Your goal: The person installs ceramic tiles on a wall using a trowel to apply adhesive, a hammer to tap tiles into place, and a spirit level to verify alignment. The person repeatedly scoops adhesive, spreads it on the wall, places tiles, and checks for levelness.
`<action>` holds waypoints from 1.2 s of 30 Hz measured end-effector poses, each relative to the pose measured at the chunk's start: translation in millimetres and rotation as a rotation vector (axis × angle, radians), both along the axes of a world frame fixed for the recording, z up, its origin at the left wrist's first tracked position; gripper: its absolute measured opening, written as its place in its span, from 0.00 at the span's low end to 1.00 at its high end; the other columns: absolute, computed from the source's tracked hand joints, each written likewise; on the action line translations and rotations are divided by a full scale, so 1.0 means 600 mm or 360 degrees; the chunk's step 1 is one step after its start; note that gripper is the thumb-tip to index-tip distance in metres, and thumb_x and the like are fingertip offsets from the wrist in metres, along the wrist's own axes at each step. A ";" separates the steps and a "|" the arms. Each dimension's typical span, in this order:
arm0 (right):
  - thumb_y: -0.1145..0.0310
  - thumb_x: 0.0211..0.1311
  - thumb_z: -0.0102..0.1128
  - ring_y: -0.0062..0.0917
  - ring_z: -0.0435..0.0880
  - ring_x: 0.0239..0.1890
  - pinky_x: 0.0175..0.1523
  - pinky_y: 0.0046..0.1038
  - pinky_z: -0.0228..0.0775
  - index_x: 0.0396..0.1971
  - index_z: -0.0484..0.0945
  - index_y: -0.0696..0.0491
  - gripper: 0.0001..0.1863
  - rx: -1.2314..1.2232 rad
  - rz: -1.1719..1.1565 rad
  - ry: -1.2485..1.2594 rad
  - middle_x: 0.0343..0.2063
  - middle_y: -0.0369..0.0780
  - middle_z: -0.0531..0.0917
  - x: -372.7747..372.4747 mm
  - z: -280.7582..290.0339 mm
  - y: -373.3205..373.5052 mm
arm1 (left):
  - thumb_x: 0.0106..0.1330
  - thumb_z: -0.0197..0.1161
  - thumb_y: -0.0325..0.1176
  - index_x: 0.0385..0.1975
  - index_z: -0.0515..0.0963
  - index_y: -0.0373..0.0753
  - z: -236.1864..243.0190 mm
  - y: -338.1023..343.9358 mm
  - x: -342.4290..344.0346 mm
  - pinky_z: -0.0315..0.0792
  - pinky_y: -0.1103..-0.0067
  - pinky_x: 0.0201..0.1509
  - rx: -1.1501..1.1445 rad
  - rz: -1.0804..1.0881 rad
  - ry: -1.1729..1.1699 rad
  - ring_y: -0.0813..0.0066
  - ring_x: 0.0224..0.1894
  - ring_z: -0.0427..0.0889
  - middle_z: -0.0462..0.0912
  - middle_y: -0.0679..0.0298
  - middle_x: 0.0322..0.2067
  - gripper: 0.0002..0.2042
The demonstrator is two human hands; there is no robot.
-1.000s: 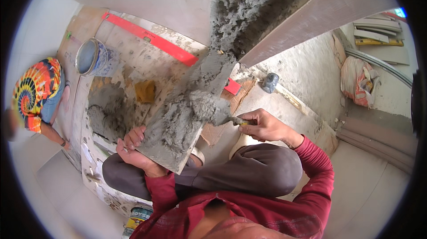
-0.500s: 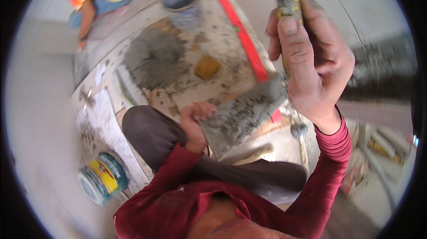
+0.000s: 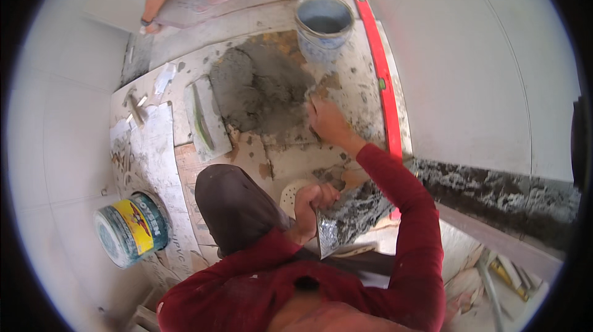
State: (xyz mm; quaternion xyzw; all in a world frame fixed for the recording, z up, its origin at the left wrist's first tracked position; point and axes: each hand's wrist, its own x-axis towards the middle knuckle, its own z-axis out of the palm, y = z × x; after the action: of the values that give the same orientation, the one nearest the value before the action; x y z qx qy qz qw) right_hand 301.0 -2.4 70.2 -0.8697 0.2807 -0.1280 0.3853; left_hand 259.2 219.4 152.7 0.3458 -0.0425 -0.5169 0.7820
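My left hand (image 3: 311, 207) grips the near-left edge of a tile (image 3: 357, 206), which is tilted over my lap and coated with rough grey mortar. My right hand (image 3: 332, 123) is closed at the right side of a wet mortar heap (image 3: 262, 88) on the floor sheet. It holds a mortar-caked trowel, now mostly hidden by the fist; its yellowish handle showed clearly in the earlier view. Left of the heap lies a plastering float (image 3: 207, 119) with a pale handle.
A bucket (image 3: 324, 20) stands beyond the heap, with a red spirit level (image 3: 384, 79) to its right. Left are a hammer (image 3: 133, 109) and a green tub (image 3: 131, 228) with a yellow label. Another person's hand (image 3: 150, 27) is at the far left. A mortar-covered wall strip (image 3: 494, 199) runs along the right.
My right hand has dropped from high at the right, trowel in its grip, to the mortar heap. The tile stays in my left hand. The head view has shifted.
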 end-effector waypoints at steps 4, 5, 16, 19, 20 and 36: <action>0.63 0.72 0.52 0.55 0.82 0.31 0.39 0.53 0.72 0.37 0.76 0.60 0.14 -0.0155 -0.0110 -0.0604 0.30 0.56 0.83 0.019 0.056 -0.003 | 0.67 0.46 0.39 0.15 0.58 0.45 0.015 -0.034 0.007 0.66 0.66 0.44 -0.0009 0.0022 -0.0189 0.66 0.26 0.64 0.61 0.65 0.16 0.16; 0.62 0.72 0.52 0.55 0.82 0.31 0.39 0.52 0.72 0.37 0.77 0.60 0.14 -0.0158 -0.0028 -0.0666 0.31 0.55 0.84 0.020 0.044 -0.010 | 0.67 0.46 0.38 0.15 0.57 0.45 0.011 -0.038 0.006 0.66 0.66 0.43 -0.0015 0.0014 -0.0205 0.66 0.26 0.64 0.61 0.64 0.16 0.16; 0.62 0.68 0.51 0.54 0.84 0.34 0.43 0.50 0.75 0.37 0.76 0.58 0.13 0.0292 -0.0040 -0.0327 0.30 0.53 0.84 -0.129 0.123 -0.005 | 0.69 0.42 0.41 0.17 0.57 0.48 0.005 -0.033 0.004 0.62 0.70 0.43 -0.0184 -0.0138 -0.0101 0.72 0.26 0.59 0.58 0.67 0.16 0.16; 0.65 0.68 0.52 0.48 0.84 0.38 0.44 0.46 0.76 0.46 0.78 0.57 0.14 0.0278 -0.0213 -0.0237 0.32 0.52 0.83 -0.325 0.147 0.030 | 0.69 0.43 0.42 0.17 0.57 0.48 0.008 -0.035 0.014 0.62 0.70 0.43 -0.0122 -0.0092 -0.0077 0.72 0.27 0.59 0.58 0.68 0.16 0.16; 0.67 0.69 0.52 0.47 0.85 0.40 0.45 0.45 0.78 0.53 0.78 0.57 0.17 0.0292 -0.0320 -0.0297 0.38 0.52 0.83 -0.399 0.146 0.061 | 0.69 0.43 0.43 0.17 0.57 0.48 0.004 -0.035 0.017 0.61 0.70 0.43 -0.0143 -0.0134 -0.0093 0.72 0.27 0.59 0.58 0.68 0.16 0.17; 0.63 0.67 0.57 0.26 0.80 0.25 0.33 0.35 0.71 0.37 0.82 0.62 0.15 0.1114 -0.1456 -0.0002 0.20 0.47 0.79 -0.709 0.008 0.445 | 0.71 0.50 0.48 0.13 0.56 0.51 -0.019 -0.067 0.082 0.57 0.73 0.42 -0.0074 -0.0212 0.0021 0.75 0.26 0.59 0.55 0.71 0.15 0.22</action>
State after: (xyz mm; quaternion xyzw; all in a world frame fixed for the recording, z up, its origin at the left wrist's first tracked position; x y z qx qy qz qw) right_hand -124.4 264.9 74.9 -0.4803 0.6537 -0.1817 0.5559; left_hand 308.2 179.0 141.0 0.3205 -0.0721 -0.5688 0.7540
